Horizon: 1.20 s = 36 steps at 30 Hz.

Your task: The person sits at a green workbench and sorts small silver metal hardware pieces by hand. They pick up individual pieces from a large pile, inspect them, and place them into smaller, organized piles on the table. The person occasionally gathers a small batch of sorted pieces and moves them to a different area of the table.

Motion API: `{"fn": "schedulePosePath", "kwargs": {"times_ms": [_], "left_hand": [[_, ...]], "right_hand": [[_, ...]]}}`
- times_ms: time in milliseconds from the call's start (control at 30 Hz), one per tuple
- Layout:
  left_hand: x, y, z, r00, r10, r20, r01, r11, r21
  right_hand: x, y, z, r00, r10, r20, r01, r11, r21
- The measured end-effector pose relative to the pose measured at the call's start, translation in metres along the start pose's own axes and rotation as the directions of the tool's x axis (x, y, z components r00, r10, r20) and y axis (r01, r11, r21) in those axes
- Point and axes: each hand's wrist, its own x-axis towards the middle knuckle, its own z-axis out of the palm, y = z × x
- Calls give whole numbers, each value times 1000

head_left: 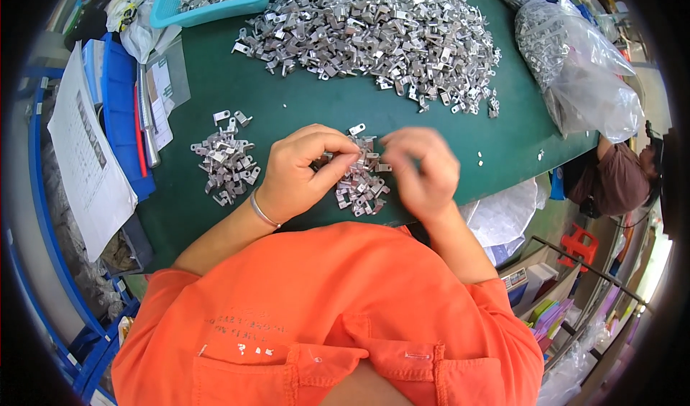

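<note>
My left hand (pixel 304 170), with a metal bangle (pixel 264 210) at its wrist, is closed in a pinch of thumb and forefinger. Whatever sits between those fingertips is too small to make out. Just across from it, my right hand (pixel 425 170) is smeared by motion, its fingers bent inward. Between and below both hands lies a small heap of bent silver metal brackets (pixel 361 190) with holes. A second small heap of brackets (pixel 227 163) rests left of my left hand. Far ahead spreads a much larger pile of the same brackets (pixel 388 28).
The green table (pixel 302 100) carries a light blue basket (pixel 208 12) of metal parts at the far left. Clear plastic bags (pixel 575 68) of parts stand at the right. Papers (pixel 90 154) and a blue bin (pixel 122 111) line the left edge. Another person (pixel 614 179) is at the right.
</note>
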Motion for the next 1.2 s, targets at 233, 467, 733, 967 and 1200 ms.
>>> {"fn": "schedulePosePath", "kwargs": {"times_ms": [233, 467, 733, 967, 1200], "left_hand": [[4, -6, 1, 1000, 15, -27, -8, 973, 231], [3, -5, 3, 994, -79, -69, 90, 980, 176], [4, -3, 2, 996, -70, -47, 77, 983, 166], [4, -3, 0, 997, 69, 24, -72, 986, 148], [6, -1, -27, 959, 49, -278, 2, 983, 181]], "right_hand": [[-4, 50, -11, 968, 177, -177, -230, 907, -352], [-14, 22, -13, 619, 673, 404, -561, 19, 828], [-12, 10, -9, 677, 650, 345, -521, 91, 849], [0, -16, 14, 973, 213, 87, -227, 950, 216], [18, 45, 6, 996, 80, -50, -94, 839, -537]]}}
